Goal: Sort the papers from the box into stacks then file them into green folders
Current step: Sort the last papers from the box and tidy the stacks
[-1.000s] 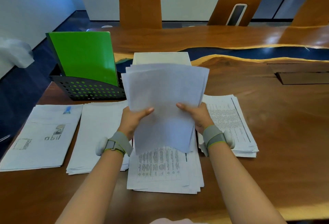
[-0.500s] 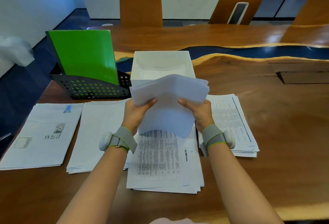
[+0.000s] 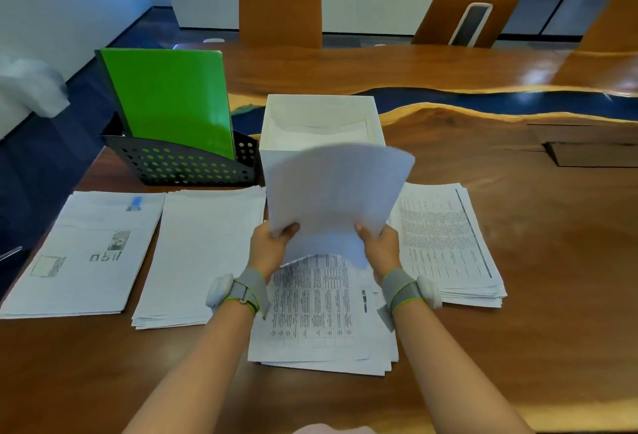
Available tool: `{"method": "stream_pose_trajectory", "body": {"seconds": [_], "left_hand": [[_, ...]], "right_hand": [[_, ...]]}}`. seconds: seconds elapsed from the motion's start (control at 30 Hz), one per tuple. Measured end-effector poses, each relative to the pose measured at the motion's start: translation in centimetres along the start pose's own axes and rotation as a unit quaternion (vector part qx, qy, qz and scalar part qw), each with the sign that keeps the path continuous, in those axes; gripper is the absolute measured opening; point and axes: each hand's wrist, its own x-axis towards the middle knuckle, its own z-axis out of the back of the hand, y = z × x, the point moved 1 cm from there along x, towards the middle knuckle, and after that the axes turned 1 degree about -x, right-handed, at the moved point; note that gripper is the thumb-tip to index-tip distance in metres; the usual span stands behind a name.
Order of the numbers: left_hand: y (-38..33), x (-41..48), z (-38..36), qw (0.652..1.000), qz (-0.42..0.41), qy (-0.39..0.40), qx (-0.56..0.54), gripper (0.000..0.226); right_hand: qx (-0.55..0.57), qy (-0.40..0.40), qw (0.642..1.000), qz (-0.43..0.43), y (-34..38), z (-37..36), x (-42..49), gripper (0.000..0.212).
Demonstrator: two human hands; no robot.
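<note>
- White papers (image 3: 338, 199), a loose batch, were held up at their lower corners. The left hand (image 3: 272, 247) and the right hand (image 3: 379, 247) each gripped one corner with curled fingers, probably so that the sheets could be checked before sorting.
- Four stacks were counted in a row toward the near edge of the tabletop (image 3: 518, 295): a left stack (image 3: 83, 254), a second stack (image 3: 203, 254), a middle stack (image 3: 321, 323) directly under the batch, and a right stack (image 3: 445, 237).
- One white box (image 3: 321, 112) was set just behind the row, with sheets left inside, so sorting was judged unfinished.
- Green folders (image 3: 169, 102) were stood upright in one black rack (image 3: 179, 168) toward the left edge, seemingly kept ready for filing; their number could not be told.
</note>
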Motion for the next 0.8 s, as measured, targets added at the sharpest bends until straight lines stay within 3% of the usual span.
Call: {"method": "stream_pose_trajectory", "body": {"seconds": [0.2, 0.33, 0.43, 0.5, 0.57, 0.67, 0.8], "left_hand": [[-1.3, 1.0, 3.1, 0.996, -0.042, -0.076, 0.030, 0.030], [1.3, 1.1, 7.2, 0.989, 0.005, -0.107, 0.103, 0.032], [3.0, 1.5, 10.8, 0.979, 0.043, -0.116, 0.159, 0.035], [3.7, 2.0, 13.3, 0.972, 0.054, -0.128, 0.192, 0.039], [4.0, 2.8, 15.4, 0.965, 0.066, -0.134, 0.216, 0.043], [4.6, 4.3, 18.1, 0.948, 0.104, -0.126, 0.273, 0.049], [5.6, 5.7, 19.6, 0.913, 0.150, -0.113, 0.362, 0.053]], "right_hand": [[-0.008, 0.045, 0.998, 0.040, 1.9, -2.5, 0.2, 0.028], [-0.092, 0.089, 0.992, -0.002, -0.4, -5.5, -0.7, 0.029], [-0.201, 0.127, 0.971, -0.004, -2.8, -6.7, -1.7, 0.043], [-0.293, 0.189, 0.937, 0.008, -4.9, -7.2, -2.3, 0.053], [-0.424, 0.251, 0.870, 0.016, -6.6, -7.3, -2.7, 0.066], [-0.575, 0.271, 0.770, 0.055, -8.2, -7.0, -2.9, 0.089], [-0.601, 0.251, 0.754, 0.084, -10.1, -6.1, -2.6, 0.105]]}}
